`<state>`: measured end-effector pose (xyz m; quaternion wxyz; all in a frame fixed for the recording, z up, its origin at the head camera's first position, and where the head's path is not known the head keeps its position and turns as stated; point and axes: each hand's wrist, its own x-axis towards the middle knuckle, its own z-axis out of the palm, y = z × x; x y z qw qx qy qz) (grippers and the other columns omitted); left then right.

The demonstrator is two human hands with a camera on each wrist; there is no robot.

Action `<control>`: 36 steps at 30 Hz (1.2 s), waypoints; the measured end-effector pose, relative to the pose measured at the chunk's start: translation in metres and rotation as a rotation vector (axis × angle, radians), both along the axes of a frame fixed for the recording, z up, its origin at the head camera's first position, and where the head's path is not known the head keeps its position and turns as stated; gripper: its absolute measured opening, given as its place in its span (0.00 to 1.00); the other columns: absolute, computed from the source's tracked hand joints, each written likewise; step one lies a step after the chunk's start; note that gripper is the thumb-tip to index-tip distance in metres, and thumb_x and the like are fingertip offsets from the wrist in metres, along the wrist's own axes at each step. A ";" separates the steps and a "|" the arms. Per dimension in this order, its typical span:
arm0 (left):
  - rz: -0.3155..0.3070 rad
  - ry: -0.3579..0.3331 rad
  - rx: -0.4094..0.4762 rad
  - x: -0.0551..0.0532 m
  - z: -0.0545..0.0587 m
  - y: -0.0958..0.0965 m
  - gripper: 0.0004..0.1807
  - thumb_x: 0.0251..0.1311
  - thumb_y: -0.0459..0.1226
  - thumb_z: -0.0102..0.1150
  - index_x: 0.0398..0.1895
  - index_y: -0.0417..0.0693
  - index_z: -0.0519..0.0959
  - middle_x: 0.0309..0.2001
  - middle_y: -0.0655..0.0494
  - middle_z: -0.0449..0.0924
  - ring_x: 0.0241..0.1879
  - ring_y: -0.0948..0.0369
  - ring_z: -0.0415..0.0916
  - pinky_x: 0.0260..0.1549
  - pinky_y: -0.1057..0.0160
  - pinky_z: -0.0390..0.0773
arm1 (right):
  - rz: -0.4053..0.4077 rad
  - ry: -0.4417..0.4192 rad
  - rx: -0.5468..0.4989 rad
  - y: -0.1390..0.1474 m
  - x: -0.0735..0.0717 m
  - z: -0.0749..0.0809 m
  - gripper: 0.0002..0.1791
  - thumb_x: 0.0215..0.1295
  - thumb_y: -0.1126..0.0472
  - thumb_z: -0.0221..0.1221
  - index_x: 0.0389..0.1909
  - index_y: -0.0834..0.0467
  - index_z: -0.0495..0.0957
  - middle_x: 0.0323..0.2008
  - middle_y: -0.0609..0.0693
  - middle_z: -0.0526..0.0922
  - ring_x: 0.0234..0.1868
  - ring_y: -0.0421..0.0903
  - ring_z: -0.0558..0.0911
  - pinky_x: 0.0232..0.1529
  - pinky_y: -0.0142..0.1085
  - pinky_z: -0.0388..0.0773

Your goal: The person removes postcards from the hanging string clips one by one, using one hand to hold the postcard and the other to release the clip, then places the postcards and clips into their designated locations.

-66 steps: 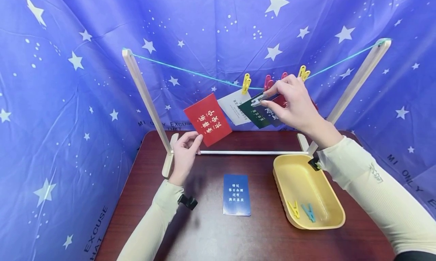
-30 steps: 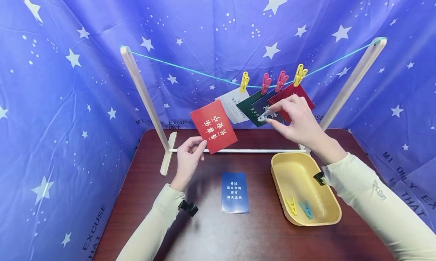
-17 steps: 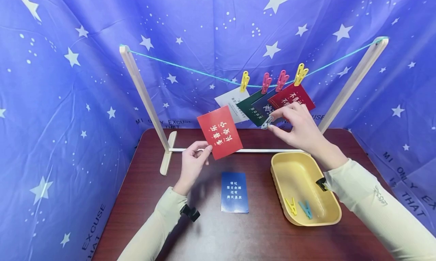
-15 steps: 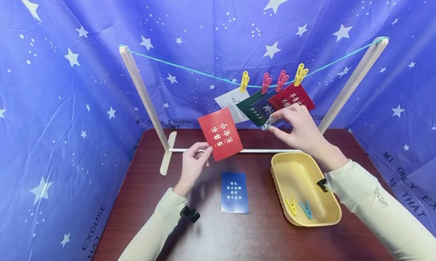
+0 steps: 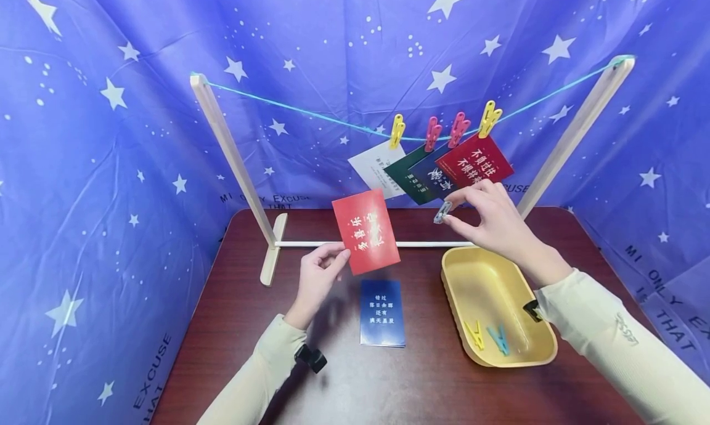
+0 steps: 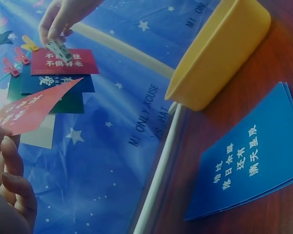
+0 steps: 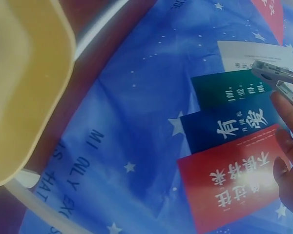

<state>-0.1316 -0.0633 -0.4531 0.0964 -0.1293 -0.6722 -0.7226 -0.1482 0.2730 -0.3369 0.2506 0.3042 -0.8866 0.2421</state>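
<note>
"What is the left hand (image 5: 322,271) doing?"

"Pinching a red card (image 5: 357,212) by the lower part of its left edge. The card is held tilted above the table (image 5: 344,388), in front of the line (image 5: 310,113)."

"How does it look?"

"Flat, rectangular, stiff, with pale Chinese characters; glare washes over some of them, so the surface seems glossy."

"And the right hand (image 5: 493,218)?"

"Thumb and fingertips pinch a grey clip (image 5: 442,212), slim and two-armed, well apart from the red card."

"Other textures?"

"Pale wooden posts (image 5: 233,160) carry the thin teal line, where yellow and pink pegs (image 5: 432,135) grip four cards. Below, a smooth yellow tray (image 5: 485,289) with rounded corners sits near shiny blue cards (image 5: 381,335), on reddish-brown wood grain. The starry curtain (image 5: 166,240) is creased."
</note>
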 end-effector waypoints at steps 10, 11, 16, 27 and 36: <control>-0.033 -0.042 -0.012 0.005 -0.009 0.002 0.08 0.66 0.27 0.67 0.44 0.30 0.86 0.21 0.62 0.78 0.14 0.64 0.65 0.16 0.72 0.65 | -0.034 -0.038 0.045 0.011 0.006 -0.011 0.18 0.51 0.65 0.76 0.44 0.59 0.84 0.35 0.51 0.88 0.43 0.49 0.73 0.45 0.48 0.63; -0.035 -0.047 -0.013 0.006 -0.010 0.002 0.08 0.66 0.27 0.67 0.44 0.30 0.86 0.21 0.61 0.79 0.14 0.64 0.66 0.16 0.71 0.65 | -0.037 -0.043 0.048 0.012 0.006 -0.013 0.18 0.52 0.65 0.76 0.44 0.59 0.84 0.34 0.51 0.88 0.43 0.49 0.73 0.45 0.48 0.63; -0.046 -0.080 -0.020 0.008 -0.015 0.001 0.08 0.65 0.28 0.67 0.44 0.30 0.86 0.22 0.60 0.80 0.15 0.64 0.66 0.16 0.71 0.64 | -0.054 -0.067 0.068 0.014 0.006 -0.018 0.17 0.52 0.65 0.76 0.43 0.59 0.84 0.34 0.51 0.88 0.42 0.48 0.73 0.43 0.46 0.62; -0.081 -0.150 -0.039 0.015 -0.030 0.006 0.09 0.64 0.26 0.67 0.45 0.28 0.85 0.21 0.46 0.80 0.14 0.68 0.66 0.15 0.72 0.61 | -0.076 -0.097 0.073 0.026 0.010 -0.039 0.16 0.52 0.63 0.76 0.42 0.56 0.85 0.33 0.48 0.87 0.42 0.48 0.75 0.42 0.45 0.62; -0.095 -0.212 -0.078 0.021 -0.043 0.008 0.08 0.64 0.26 0.68 0.44 0.29 0.86 0.29 0.33 0.84 0.13 0.64 0.66 0.14 0.72 0.63 | -0.114 -0.142 0.090 0.037 0.018 -0.060 0.15 0.53 0.62 0.77 0.41 0.54 0.84 0.32 0.45 0.87 0.43 0.48 0.75 0.43 0.45 0.64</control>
